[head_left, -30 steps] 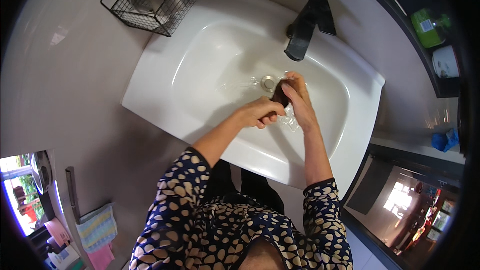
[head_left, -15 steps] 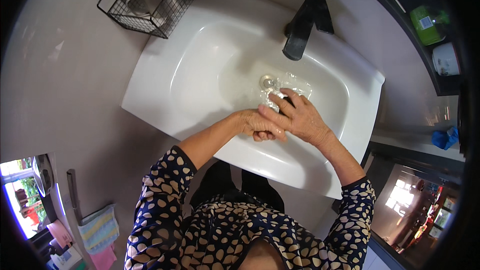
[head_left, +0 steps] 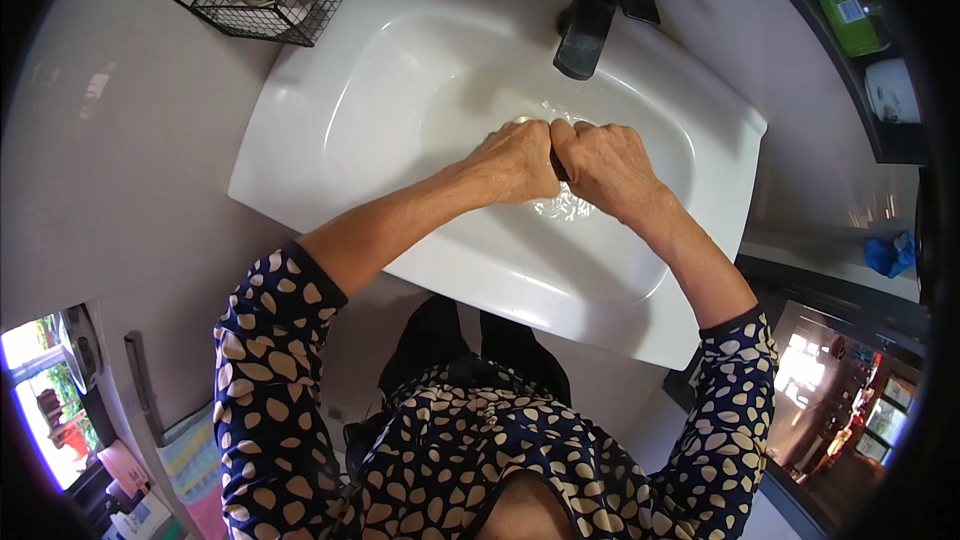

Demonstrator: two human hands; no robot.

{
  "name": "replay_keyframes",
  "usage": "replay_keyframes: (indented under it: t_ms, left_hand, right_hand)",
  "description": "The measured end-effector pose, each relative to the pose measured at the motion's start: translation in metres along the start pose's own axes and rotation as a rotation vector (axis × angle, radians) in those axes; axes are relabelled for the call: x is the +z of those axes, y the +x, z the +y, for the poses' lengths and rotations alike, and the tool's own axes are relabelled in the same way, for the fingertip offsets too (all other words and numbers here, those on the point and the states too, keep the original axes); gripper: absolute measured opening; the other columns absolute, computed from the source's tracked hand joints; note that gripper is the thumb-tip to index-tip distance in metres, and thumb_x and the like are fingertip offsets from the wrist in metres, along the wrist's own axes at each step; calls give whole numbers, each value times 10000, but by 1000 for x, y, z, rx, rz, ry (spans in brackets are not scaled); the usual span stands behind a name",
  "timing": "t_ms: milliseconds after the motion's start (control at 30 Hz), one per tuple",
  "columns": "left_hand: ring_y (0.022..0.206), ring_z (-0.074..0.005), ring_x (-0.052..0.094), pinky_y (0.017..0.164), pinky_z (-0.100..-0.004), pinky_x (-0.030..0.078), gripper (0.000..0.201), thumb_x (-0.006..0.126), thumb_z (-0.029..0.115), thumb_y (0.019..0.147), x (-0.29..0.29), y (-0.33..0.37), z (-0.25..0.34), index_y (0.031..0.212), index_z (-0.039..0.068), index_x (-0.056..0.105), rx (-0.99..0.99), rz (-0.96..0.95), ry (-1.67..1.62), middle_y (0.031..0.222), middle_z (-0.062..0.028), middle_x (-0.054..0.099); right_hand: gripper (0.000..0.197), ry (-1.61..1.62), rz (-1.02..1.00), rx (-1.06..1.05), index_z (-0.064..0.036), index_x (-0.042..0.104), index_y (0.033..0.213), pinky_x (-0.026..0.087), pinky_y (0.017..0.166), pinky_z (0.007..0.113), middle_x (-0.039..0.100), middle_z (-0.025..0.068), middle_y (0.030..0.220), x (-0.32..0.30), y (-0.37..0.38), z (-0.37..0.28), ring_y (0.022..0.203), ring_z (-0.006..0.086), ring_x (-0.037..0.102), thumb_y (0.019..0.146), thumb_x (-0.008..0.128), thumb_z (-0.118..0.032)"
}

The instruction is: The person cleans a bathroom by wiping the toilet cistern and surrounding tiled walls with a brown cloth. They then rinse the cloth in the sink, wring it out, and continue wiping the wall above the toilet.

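Observation:
Over the white sink (head_left: pixel 370 120) my left hand (head_left: pixel 518 162) and my right hand (head_left: pixel 605 165) meet knuckle to knuckle, fingers curled in. A small dark thing (head_left: pixel 558 166) shows in the gap between them, seemingly gripped by both hands. Its kind cannot be made out, since the fingers hide most of it. Rippling water (head_left: pixel 565 204) glints in the basin just below the hands. Above them, apart from both, stands the black faucet (head_left: pixel 590 25). The drain is mostly covered by my left hand.
At the upper left a black wire basket (head_left: pixel 262 22) holds a metal cup. A dark shelf at the right carries a green bottle (head_left: pixel 852 18) and a white pot (head_left: pixel 892 90). A striped towel (head_left: pixel 190 460) hangs at the lower left.
My hands have moved farther into the basin, from overlapping near the front rim to side by side over the drain. The right fingers, spread before, are now curled.

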State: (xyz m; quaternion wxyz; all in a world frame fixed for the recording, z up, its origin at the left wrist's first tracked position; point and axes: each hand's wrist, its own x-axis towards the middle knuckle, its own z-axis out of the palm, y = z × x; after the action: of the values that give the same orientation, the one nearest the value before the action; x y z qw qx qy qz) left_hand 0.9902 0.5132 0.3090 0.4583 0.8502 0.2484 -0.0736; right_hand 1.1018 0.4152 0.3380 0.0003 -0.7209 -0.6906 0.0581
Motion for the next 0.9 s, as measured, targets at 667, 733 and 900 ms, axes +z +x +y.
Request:
replay_keyframes:
  t_ms: [667, 733, 900]
  left_hand:
    - [540, -271, 643, 464, -383, 494, 122, 629, 82, 696, 13, 31, -43, 795, 36, 573, 365, 370, 632, 619, -121, 640]
    - [570, -298, 643, 474, -402, 487, 98, 613, 60, 699, 19, 30, -45, 784, 52, 563, 350, 435, 547, 666, -131, 645]
    - [449, -169, 531, 388, -342, 389, 102, 633, 51, 682, 18, 22, -66, 715, 50, 536, 52, 11, -298, 591, -103, 571]
  right_hand:
    - [190, 700, -85, 348, 24, 560, 924, 485, 776, 429, 643, 218, 884, 58, 24, 4, 860, 373, 612, 771, 580, -86]
    - [220, 702, -97, 349, 25, 551, 941, 480, 785, 429, 641, 223, 902, 61, 23, 6, 865, 376, 610, 766, 596, -100]
    - [507, 760, 154, 300, -85, 499, 1171, 465, 809, 451, 502, 252, 1185, 43, 3, 2, 1065, 391, 525, 699, 670, -13]
